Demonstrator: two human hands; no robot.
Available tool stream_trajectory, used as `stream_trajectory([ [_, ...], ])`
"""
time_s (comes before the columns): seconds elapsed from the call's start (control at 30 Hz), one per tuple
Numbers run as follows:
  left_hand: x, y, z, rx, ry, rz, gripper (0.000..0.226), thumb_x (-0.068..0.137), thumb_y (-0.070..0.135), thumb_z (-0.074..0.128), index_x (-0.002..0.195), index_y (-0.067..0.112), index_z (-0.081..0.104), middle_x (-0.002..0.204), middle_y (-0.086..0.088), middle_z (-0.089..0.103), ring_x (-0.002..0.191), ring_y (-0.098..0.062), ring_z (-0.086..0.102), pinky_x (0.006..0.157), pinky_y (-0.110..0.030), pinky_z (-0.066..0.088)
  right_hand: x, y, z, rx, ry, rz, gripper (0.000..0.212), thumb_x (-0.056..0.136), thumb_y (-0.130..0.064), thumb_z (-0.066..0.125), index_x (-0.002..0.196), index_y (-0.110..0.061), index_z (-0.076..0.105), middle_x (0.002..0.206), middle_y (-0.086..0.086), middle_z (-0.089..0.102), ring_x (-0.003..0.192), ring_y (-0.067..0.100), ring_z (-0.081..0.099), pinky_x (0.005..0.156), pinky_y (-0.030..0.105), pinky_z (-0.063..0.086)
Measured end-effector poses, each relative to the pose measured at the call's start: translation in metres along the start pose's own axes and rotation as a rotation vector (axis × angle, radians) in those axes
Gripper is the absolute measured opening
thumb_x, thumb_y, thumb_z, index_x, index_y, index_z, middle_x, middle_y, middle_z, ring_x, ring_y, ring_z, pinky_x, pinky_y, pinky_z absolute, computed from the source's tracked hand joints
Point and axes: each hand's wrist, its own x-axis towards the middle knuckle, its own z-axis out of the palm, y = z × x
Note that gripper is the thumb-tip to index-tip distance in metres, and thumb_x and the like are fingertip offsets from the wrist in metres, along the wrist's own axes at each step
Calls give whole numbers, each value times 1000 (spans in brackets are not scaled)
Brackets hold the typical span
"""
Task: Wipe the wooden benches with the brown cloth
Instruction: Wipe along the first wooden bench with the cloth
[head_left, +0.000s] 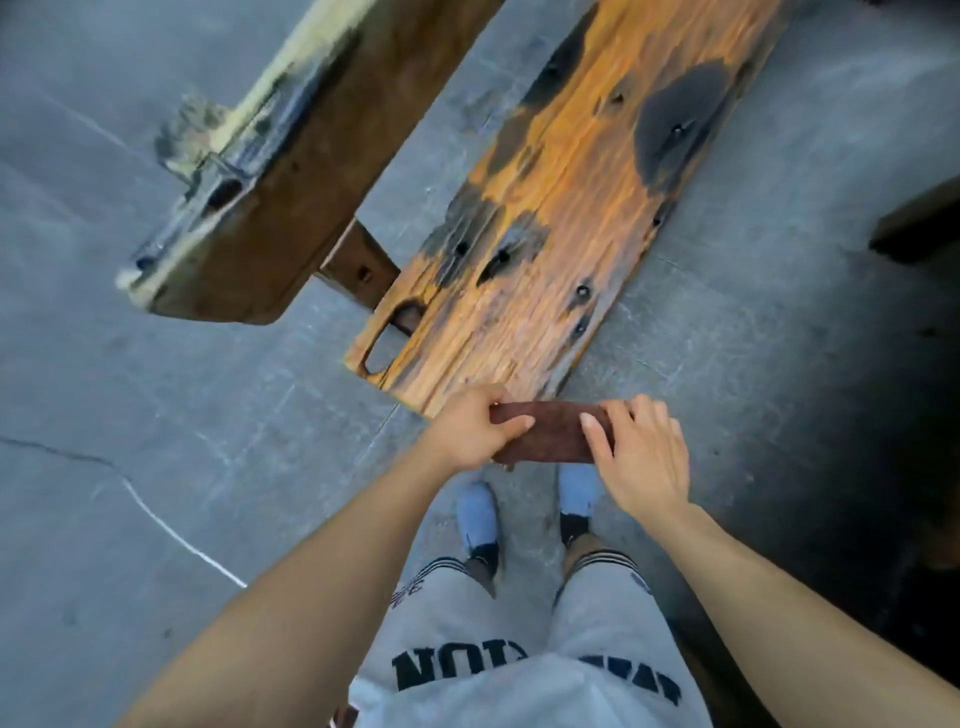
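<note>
**Brown cloth held at the near end of the weathered counter**

The orange-brown wooden counter (561, 228) is a long plank with coarse, ridged grain, dark grey worn patches, several nail holes, and an oblong hand slot cut near its near left corner. At this counter's near end, both hands grasp a brown cloth (553, 432), folded into a thick, matte, fuzzy band that spans the gap between them. The left hand (475, 431) pinches the cloth's left end between thumb and curled fingers; the right hand (641, 452) clasps its right end, thumb on top and fingers wrapped over the far edge. Whether the cloth touches the plank cannot be told. Left of the counter lies a second bench (270, 171), darker brown with a flaking pale-yellow top edge. Both stand on a grey, scuffed concrete floor (130, 415). Below the cloth show light blue shoes (478, 512) and grey printed shorts (519, 634).
</note>
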Motion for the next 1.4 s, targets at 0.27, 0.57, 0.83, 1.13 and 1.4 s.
stream_trajectory([
  [0.27,16,-65,41,-433,222,-228,9,88,16,66,95,20,63,81,0,67,75,-13,61,69,-24,46,66,5,57,-140,-178,-267,29,94,-33,54,96,-5,63,89,17,56,84,37,51,71,46,40],
  [0.57,74,-119,87,-453,372,-349,19,85,14,70,97,26,63,100,3,58,91,-9,54,78,-12,34,104,26,151,-137,-239,-263,37,96,-38,44,101,-7,64,93,19,56,89,37,50,73,45,39],
  [0.83,142,-193,63,-201,303,-264,20,85,7,68,95,24,63,109,0,50,100,-10,43,88,-10,25,77,-14,244,18,-244,170,37,98,-43,40,115,-16,58,105,14,54,102,34,47,79,44,39],
  [1.13,172,-246,61,150,356,-170,32,81,18,73,111,22,61,133,-3,37,117,-27,46,96,-40,41,36,-54,315,175,59,350,33,93,-30,58,126,-26,57,112,8,49,96,28,49,74,42,41],
  [1.4,139,-267,129,626,316,321,49,100,40,37,148,37,30,160,-4,14,147,-26,12,116,-51,15,13,-67,326,82,98,404,45,99,-37,41,144,-37,38,159,9,18,142,28,22,105,49,20],
])
